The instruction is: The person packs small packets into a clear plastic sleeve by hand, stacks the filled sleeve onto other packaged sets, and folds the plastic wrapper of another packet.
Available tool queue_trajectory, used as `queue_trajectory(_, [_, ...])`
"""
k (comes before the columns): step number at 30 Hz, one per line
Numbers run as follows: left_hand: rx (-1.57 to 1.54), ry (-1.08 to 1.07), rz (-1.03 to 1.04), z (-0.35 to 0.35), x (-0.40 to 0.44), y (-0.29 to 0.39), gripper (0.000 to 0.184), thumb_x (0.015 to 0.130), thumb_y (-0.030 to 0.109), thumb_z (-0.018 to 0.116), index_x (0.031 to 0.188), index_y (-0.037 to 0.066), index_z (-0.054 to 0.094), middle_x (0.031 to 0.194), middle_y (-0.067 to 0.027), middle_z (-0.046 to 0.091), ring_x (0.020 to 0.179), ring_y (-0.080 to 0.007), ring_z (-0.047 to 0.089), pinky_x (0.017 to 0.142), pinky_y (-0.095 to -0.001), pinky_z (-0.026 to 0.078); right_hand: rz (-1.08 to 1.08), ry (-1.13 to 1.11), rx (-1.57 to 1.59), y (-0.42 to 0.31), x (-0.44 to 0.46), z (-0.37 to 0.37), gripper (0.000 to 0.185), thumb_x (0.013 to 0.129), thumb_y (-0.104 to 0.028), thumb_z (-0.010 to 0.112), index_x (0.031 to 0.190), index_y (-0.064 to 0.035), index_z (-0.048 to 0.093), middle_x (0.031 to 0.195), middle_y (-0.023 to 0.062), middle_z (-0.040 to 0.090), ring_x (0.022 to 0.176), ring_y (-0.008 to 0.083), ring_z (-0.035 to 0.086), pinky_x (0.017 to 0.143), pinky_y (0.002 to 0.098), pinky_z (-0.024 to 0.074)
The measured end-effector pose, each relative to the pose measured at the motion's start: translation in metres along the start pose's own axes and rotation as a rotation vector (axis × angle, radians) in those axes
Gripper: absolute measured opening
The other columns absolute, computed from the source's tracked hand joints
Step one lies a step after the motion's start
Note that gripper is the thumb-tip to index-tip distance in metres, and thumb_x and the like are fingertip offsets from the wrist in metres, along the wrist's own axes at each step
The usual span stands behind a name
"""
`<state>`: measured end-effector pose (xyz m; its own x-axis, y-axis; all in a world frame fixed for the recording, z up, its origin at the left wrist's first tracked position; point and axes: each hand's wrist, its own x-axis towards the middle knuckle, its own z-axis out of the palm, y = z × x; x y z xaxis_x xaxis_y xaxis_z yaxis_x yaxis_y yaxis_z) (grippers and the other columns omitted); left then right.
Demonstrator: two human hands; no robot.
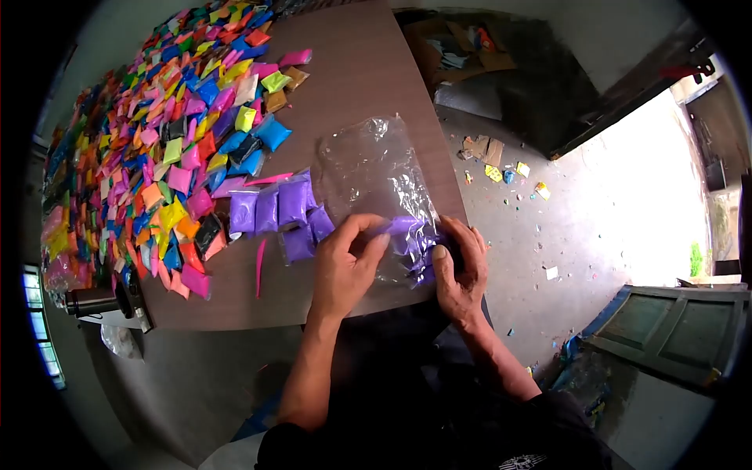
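A large clear plastic bag [364, 157] lies on the table near its right edge, with several purple packets [413, 243] inside its near end. My left hand [346, 262] is closed, thumb and forefinger pinching a purple packet at the bag's left side; its fingertips are partly lost in the glare of the film. On the opposite side my right hand [464, 270] grips the bag's edge, its thumb over the film near the packets. Just left of my left hand, loose purple packets [266, 209] lie in a small group.
A big heap of multicoloured packets [168, 149] covers the table's left side. A pink strip [260, 269] lies near the front edge of the brown table [345, 55]. Beyond, an open cardboard box [462, 51] and scraps [493, 172] sit on the right; a green panelled door [666, 333] stands lower right.
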<state>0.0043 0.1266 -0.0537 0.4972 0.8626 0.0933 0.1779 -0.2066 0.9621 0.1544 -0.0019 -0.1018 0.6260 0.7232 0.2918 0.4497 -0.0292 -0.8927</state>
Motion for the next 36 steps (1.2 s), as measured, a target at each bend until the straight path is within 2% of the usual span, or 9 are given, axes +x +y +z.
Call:
queue_trajectory(5, [0.138, -0.113, 0.074, 0.009, 0.000, -0.012, 0.018, 0.095, 0.002, 0.072, 0.113, 0.005, 0.071, 0.095, -0.0111, 0.074, 0.083, -0.0259, 0.073, 0.074, -0.0352, 0.056, 0.049, -0.027, 0.063, -0.005, 0.007, -0.003, 0.044, 0.097, -0.016, 0.068, 0.139, 0.0000, 0.064, 0.137, 0.0160, 0.069, 0.133, 0.0297, 0.061, 0.126, 0.0475, 0.0236])
queue_trajectory(9, [0.237, -0.115, 0.112, 0.010, 0.008, -0.006, 0.019, 0.096, 0.002, 0.071, 0.115, 0.003, 0.072, 0.101, -0.0120, 0.075, 0.091, -0.0253, 0.074, 0.081, -0.0357, 0.057, 0.048, -0.042, 0.095, -0.001, 0.010, -0.004, 0.042, 0.099, -0.015, 0.065, 0.139, 0.0008, 0.064, 0.138, 0.0162, 0.069, 0.134, 0.0290, 0.060, 0.126, 0.0480, 0.0226])
queue_trajectory(14, [0.287, -0.184, 0.122, 0.009, 0.009, -0.012, 0.018, 0.094, 0.004, 0.069, 0.111, 0.009, 0.070, 0.096, -0.0161, 0.073, 0.094, -0.0380, 0.071, 0.081, -0.0448, 0.057, 0.092, -0.054, 0.134, -0.006, 0.012, -0.006, 0.042, 0.098, -0.012, 0.065, 0.138, 0.0001, 0.065, 0.139, 0.0163, 0.068, 0.135, 0.0289, 0.060, 0.127, 0.0483, 0.0226])
queue_trajectory(21, [0.424, -0.188, 0.206, 0.016, 0.001, -0.017, 0.021, 0.092, 0.001, 0.068, 0.111, 0.010, 0.071, 0.101, -0.0145, 0.074, 0.098, -0.0357, 0.072, 0.083, -0.0446, 0.058, 0.038, -0.054, 0.074, -0.011, 0.010, -0.003, 0.043, 0.094, -0.008, 0.066, 0.137, -0.0014, 0.067, 0.140, 0.0154, 0.068, 0.138, 0.0282, 0.060, 0.128, 0.0507, 0.0200])
queue_trajectory(27, [0.272, -0.073, 0.274, 0.007, -0.006, -0.004, 0.015, 0.093, 0.000, 0.071, 0.108, 0.001, 0.073, 0.113, -0.0144, 0.075, 0.102, -0.0340, 0.074, 0.089, -0.0410, 0.060, 0.026, -0.057, 0.097, -0.008, 0.011, -0.003, 0.041, 0.096, -0.011, 0.066, 0.136, -0.0021, 0.067, 0.140, 0.0155, 0.068, 0.138, 0.0282, 0.060, 0.128, 0.0515, 0.0206])
queue_trajectory(29, [0.354, -0.002, 0.342, -0.011, -0.012, -0.005, 0.015, 0.092, 0.001, 0.075, 0.107, 0.002, 0.074, 0.109, -0.0122, 0.074, 0.096, -0.0303, 0.073, 0.084, -0.0381, 0.060, 0.031, -0.056, 0.094, -0.004, 0.011, -0.004, 0.041, 0.096, -0.013, 0.067, 0.136, -0.0019, 0.067, 0.140, 0.0159, 0.068, 0.137, 0.0284, 0.060, 0.127, 0.0517, 0.0207])
queue_trajectory(31, [0.393, 0.180, 0.186, -0.036, -0.023, -0.010, 0.025, 0.086, 0.003, 0.081, 0.110, 0.004, 0.074, 0.108, -0.0094, 0.073, 0.086, -0.0265, 0.070, 0.076, -0.0353, 0.057, 0.036, -0.064, 0.103, -0.005, 0.011, -0.004, 0.041, 0.096, -0.015, 0.067, 0.136, -0.0024, 0.068, 0.139, 0.0158, 0.068, 0.136, 0.0286, 0.061, 0.127, 0.0522, 0.0207])
queue_trajectory(34, [0.725, 0.235, 0.256, -0.066, -0.028, -0.009, 0.035, 0.082, 0.004, 0.085, 0.115, 0.004, 0.073, 0.109, -0.0076, 0.070, 0.084, -0.0216, 0.066, 0.069, -0.0319, 0.053, 0.059, -0.074, 0.100, -0.009, 0.013, -0.006, 0.041, 0.096, -0.015, 0.068, 0.136, -0.0029, 0.068, 0.139, 0.0150, 0.068, 0.135, 0.0283, 0.061, 0.127, 0.0524, 0.0204])
queue_trajectory(36, [0.725, 0.233, 0.268, -0.080, -0.029, -0.021, 0.039, 0.081, 0.005, 0.085, 0.117, 0.004, 0.072, 0.112, -0.0080, 0.070, 0.085, -0.0209, 0.066, 0.068, -0.0313, 0.052, 0.047, -0.076, 0.101, -0.007, 0.013, -0.007, 0.041, 0.096, -0.015, 0.068, 0.136, -0.0030, 0.068, 0.139, 0.0146, 0.068, 0.135, 0.0279, 0.061, 0.127, 0.0521, 0.0203])
